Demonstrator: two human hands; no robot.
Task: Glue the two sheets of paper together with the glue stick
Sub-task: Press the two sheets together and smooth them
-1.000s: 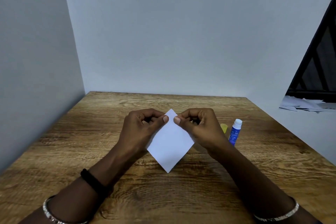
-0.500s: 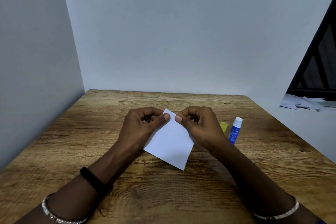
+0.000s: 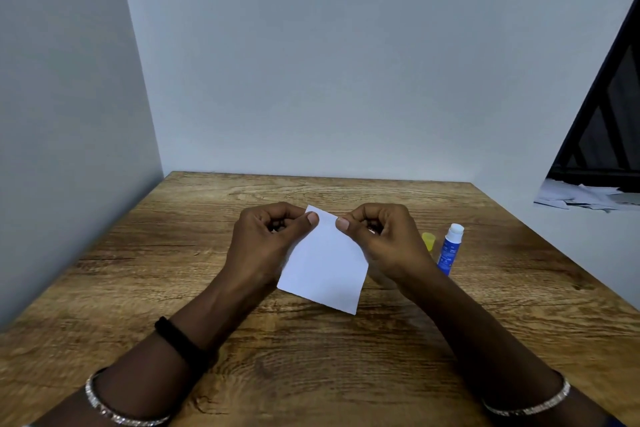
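Note:
A small white paper square [image 3: 325, 267] hangs tilted above the wooden table [image 3: 311, 357]; whether it is one sheet or two pressed together I cannot tell. My left hand [image 3: 266, 243] pinches its upper left edge between thumb and curled fingers. My right hand [image 3: 381, 243] pinches the upper right edge the same way. To the right of my right hand a blue glue stick [image 3: 449, 249] stands upright, its white tip bare. Its yellow cap [image 3: 428, 241] sits beside it, partly hidden by my right hand.
Grey walls close the table in at the left and back. At the far right, beyond a low white ledge, lies a heap of paper scraps [image 3: 585, 196] under a dark frame.
The paper has turned in my fingers from a diamond with a corner pointing down toward a squarer lie, its lower edge swinging right. Both hands kept their pinch and barely shifted.

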